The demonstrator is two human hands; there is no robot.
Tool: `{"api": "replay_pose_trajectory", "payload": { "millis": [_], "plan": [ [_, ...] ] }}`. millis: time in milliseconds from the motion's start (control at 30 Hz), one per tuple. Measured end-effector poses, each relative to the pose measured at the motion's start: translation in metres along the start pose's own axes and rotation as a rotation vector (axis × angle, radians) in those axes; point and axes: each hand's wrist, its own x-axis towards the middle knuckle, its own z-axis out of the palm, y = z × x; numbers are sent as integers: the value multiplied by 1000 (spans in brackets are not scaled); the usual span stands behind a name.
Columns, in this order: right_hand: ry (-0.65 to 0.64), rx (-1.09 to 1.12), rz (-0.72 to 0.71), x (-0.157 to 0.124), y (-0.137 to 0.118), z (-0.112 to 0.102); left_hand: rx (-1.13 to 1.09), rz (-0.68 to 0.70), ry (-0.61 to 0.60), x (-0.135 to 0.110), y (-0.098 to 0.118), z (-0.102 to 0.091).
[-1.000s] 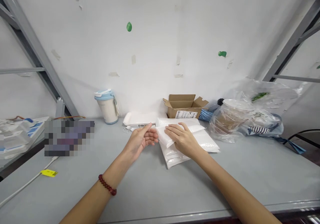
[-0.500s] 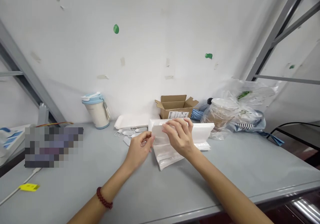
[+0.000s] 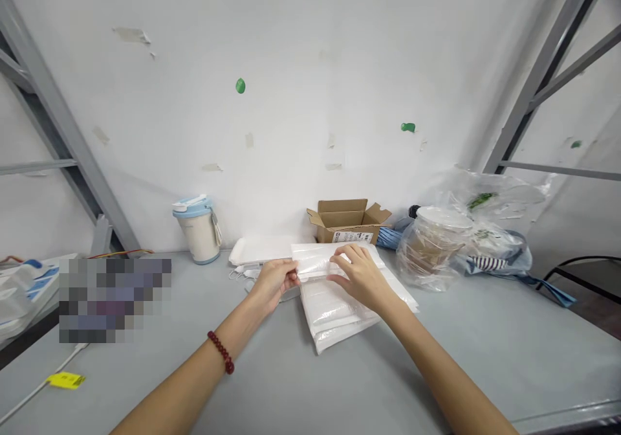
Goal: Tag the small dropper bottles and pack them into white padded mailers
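My left hand [image 3: 272,284] pinches the left edge of a white plastic packing bag [image 3: 310,261] between thumb and fingers. This bag lies over a small pile of similar white bags [image 3: 330,315], whose lower corners fan out toward me. My right hand [image 3: 365,281] is over the upper bag, its thumb and fingers apart. Whether its fingertips touch the plastic I cannot tell. Behind my left hand lie white cables [image 3: 242,272], partly hidden, and a flat white packet [image 3: 264,250].
An open cardboard box [image 3: 347,221] stands against the wall behind the bags. To the left are a blue-lidded cup [image 3: 198,233], a blurred-out item [image 3: 111,299] and a white cable with a yellow tag [image 3: 66,380]. A plastic-wrapped tub [image 3: 431,247] and cloth bundle stand at the right.
The upper bag, raised upright before, now lies flatter over the pile. My right hand's thumb and fingers have spread apart. The view has tilted upward a little.
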Motion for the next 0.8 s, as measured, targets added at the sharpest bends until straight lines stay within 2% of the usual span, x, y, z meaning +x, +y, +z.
{"api": "replay_pose_trajectory", "payload": {
  "millis": [133, 267, 433, 600, 667, 733, 800],
  "plan": [
    [-82, -45, 96, -3, 14, 5, 28, -9, 26, 14, -3, 0],
    [-195, 7, 242, -5, 23, 6, 42, -23, 33, 16, -9, -4],
    [-234, 45, 276, -6, 24, 3, 97, -30, 15, 13, -4, -13],
    [-244, -6, 285, -8, 26, 1, 471, 202, 190, 27, 16, -37],
    [-236, -9, 276, -9, 27, 1, 815, 412, 264, 37, 23, -49],
    [-218, -2, 268, -10, 29, 2, 1057, 471, 257, 48, 27, -59],
    [-195, 11, 253, -10, 29, 4, 1211, 454, 193, 58, 27, -67]
  ]
}}
